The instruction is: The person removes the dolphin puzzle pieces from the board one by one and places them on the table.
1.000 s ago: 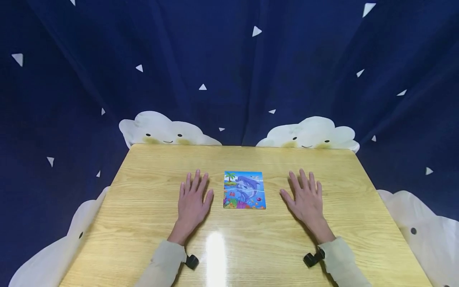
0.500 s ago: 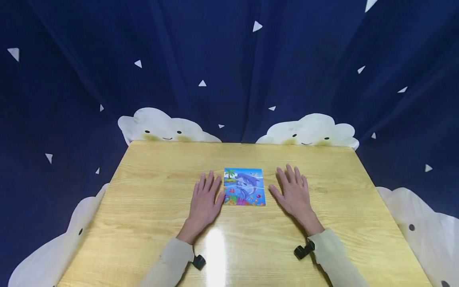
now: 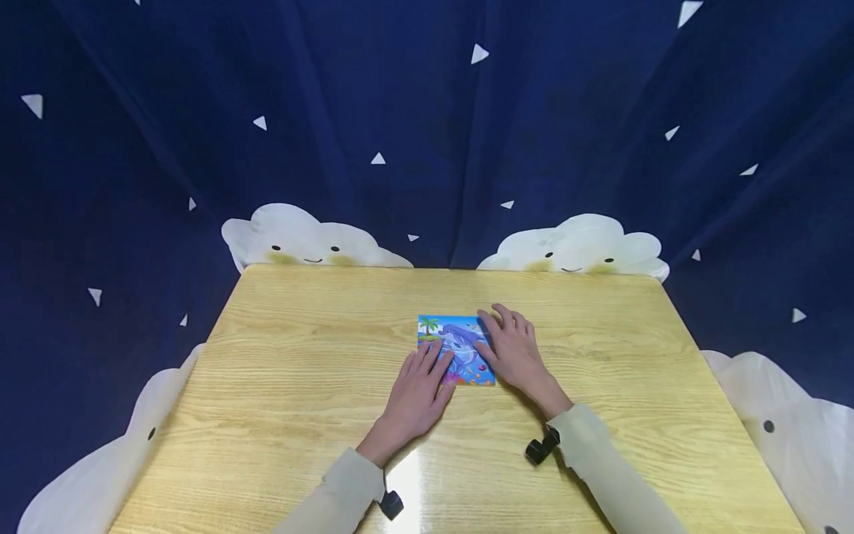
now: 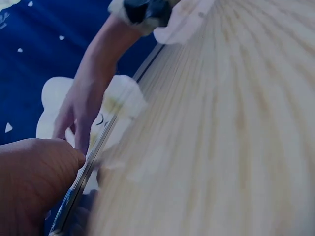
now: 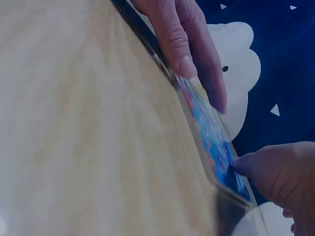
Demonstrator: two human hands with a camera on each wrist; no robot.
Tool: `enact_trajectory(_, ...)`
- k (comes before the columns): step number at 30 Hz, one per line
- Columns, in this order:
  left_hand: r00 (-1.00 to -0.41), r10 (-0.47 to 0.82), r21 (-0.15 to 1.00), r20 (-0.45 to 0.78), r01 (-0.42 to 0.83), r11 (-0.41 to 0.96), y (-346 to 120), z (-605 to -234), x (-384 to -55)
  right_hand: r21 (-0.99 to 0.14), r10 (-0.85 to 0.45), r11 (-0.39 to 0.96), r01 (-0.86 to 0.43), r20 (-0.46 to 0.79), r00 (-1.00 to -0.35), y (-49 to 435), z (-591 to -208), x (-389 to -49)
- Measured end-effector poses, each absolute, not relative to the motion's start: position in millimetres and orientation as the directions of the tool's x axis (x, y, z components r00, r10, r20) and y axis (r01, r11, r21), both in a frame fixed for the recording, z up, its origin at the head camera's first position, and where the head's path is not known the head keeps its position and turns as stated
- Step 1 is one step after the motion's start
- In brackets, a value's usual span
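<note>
A flat square picture board (image 3: 460, 337) printed with purple dolphins, a palm and sea creatures lies on the wooden table. Over its lower left part reaches my left hand (image 3: 415, 391), fingers fairly straight with their tips on the printed face. At its right side is my right hand (image 3: 516, 352), thumb over the picture and index finger by the top right corner. In the right wrist view the right thumb (image 5: 256, 164) touches the board's surface (image 5: 211, 132) near one edge, while the left fingers come down at its far end. The left wrist view shows the left thumb (image 4: 44, 172) in front.
The light wooden table (image 3: 300, 326) stretches out around the board, with a bright reflection near the front. Behind it hangs a dark blue curtain (image 3: 427, 111) with white triangles and smiling clouds. Each wrist wears a small black camera (image 3: 537, 451).
Both hands have moved inward from either side of the board. The left fingers now cover its lower left part, and the right thumb and index finger reach over its right side. The board stays put.
</note>
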State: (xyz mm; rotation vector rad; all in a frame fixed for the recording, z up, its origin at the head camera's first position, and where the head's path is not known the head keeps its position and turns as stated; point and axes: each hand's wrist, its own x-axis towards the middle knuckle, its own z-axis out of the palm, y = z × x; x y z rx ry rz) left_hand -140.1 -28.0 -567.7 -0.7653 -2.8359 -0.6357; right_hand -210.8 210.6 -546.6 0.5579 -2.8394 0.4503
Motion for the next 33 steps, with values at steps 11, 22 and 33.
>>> enact_trajectory(11,-0.813,0.534,0.360,0.231,0.581,0.730,-10.4,-572.8,-141.8,-0.202,-0.509,0.811,-0.549,0.219,-0.833,182.0,-542.3,-243.6)
enact_trajectory(22,-0.804,0.525,0.236,0.280,0.588,0.774,-4.4,-582.6,-141.8,-0.353,-0.609,0.689,-0.633,0.191,-0.770,166.6,-547.9,-259.1)
enact_trajectory(33,-0.786,0.525,0.225,0.325,0.604,0.765,-3.3,-586.9,-140.7,-0.448,-0.626,0.682,-0.577,0.051,-0.779,153.7,-535.2,-266.8)
